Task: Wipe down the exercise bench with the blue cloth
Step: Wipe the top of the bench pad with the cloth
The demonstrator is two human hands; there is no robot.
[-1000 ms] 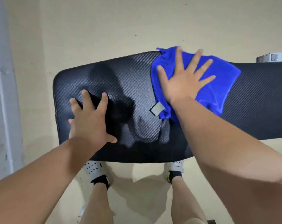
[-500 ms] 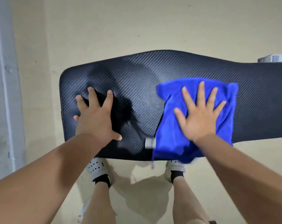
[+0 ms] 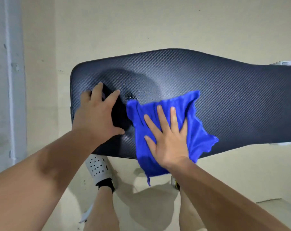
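You are pressing your right hand (image 3: pixel 166 139) flat on the blue cloth (image 3: pixel 196 127), fingers straight and spread, gripping nothing; I judge this is spreading the pressure so the cloth is dragging across the pad rather than bunching. The cloth is lying on the near half of the exercise bench (image 3: pixel 224 100), toward its left end, with 1 corner hanging over the near edge. Your left hand (image 3: pixel 98 115) is resting open on the bare pad just beside the cloth, fingers extended and holding nothing; it is probably bracing you as you are leaning over. It is also sitting in the cloth's path toward the left end, so it would need shifting before that patch gets wiped. Below the bench, 1 white perforated shoe (image 3: pixel 98 167) is showing on the pale floor (image 3: pixel 141 30); a white bracket (image 3: pixel 285 63) is peeking out at the bench's far right.
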